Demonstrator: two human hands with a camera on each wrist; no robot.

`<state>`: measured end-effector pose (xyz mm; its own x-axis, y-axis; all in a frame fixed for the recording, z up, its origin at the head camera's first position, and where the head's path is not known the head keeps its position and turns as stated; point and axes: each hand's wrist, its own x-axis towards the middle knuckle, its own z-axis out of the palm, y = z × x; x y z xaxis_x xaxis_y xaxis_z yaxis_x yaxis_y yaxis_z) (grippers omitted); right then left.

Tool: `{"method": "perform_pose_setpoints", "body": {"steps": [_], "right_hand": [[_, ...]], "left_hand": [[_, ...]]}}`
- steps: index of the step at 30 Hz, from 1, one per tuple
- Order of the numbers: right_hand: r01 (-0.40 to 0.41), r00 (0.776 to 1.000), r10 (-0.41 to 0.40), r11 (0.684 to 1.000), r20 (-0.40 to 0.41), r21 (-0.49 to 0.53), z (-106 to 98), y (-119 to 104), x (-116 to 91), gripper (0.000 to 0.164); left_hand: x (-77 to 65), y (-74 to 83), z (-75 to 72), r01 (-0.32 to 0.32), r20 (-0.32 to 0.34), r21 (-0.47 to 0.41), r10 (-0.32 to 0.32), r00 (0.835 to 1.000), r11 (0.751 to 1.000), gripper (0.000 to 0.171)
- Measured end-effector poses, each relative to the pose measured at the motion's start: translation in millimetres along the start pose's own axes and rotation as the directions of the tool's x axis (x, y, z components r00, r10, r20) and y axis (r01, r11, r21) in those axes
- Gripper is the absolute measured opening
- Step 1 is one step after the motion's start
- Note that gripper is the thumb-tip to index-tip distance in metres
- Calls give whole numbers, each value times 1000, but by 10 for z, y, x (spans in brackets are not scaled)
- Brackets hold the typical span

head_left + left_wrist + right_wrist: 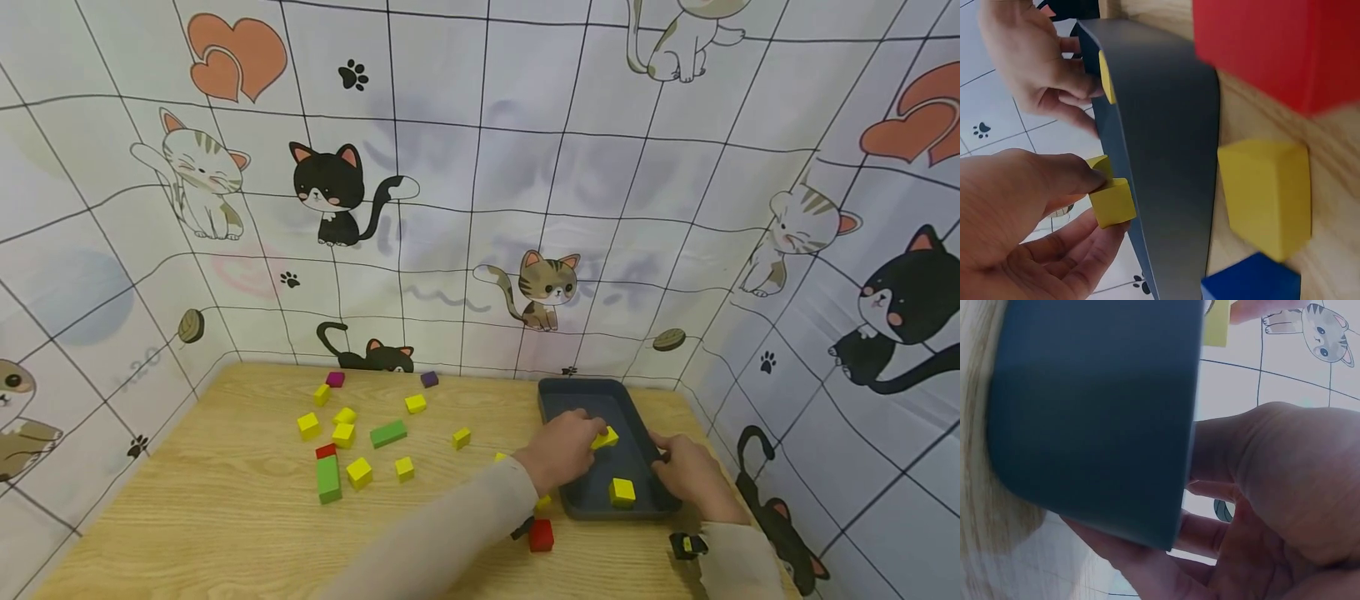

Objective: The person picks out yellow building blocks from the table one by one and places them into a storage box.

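Observation:
My left hand [566,450] reaches over the dark grey tray [566,396]. In the left wrist view its thumb and fingers pinch a yellow block [1113,204] above the tray's near wall. A second yellow block [1100,164] shows just behind; whether the hand touches it I cannot tell. My right hand [693,479] grips the tray's right rim; in the right wrist view its thumb [1216,450] meets the rim while fingers curl against the outer wall. Another yellow block [622,492] lies inside the tray's near end.
Beside the tray's near left corner stands a red block [541,535], with a blue block [1254,279] and a yellow block [1266,194] close by. Several yellow, green, red and purple blocks are scattered on the left, including a green block [328,479]. Cat-print fabric walls enclose the wooden table [247,533].

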<state>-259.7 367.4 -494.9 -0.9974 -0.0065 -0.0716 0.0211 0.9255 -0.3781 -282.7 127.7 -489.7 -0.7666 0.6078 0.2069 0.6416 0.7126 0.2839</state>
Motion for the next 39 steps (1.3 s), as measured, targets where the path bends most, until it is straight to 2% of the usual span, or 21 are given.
{"method": "perform_pose_setpoints", "body": {"steps": [10, 22, 31, 35, 39], "right_hand": [[-8, 1000, 8, 1000, 4, -1, 3, 8, 7, 59], [-11, 1000, 11, 1000, -5, -7, 16, -5, -3, 60], [-22, 1000, 22, 1000, 2, -11, 20, -1, 12, 60], [-21, 1000, 21, 1000, 2, -12, 20, 7, 18, 60], [-20, 1000, 20, 1000, -2, -12, 25, 11, 22, 60]], "left_hand": [[-13, 137, 90, -43, 50, 74, 39, 998, 996, 37], [-65, 263, 122, -49, 100, 151, 35, 994, 987, 40], [-69, 246, 89, -32, 95, 116, 21, 995, 993, 42], [-87, 166, 56, -53, 67, 68, 48, 997, 996, 38], [-156, 115, -58, -88, 44, 51, 85, 995, 995, 34]]}}
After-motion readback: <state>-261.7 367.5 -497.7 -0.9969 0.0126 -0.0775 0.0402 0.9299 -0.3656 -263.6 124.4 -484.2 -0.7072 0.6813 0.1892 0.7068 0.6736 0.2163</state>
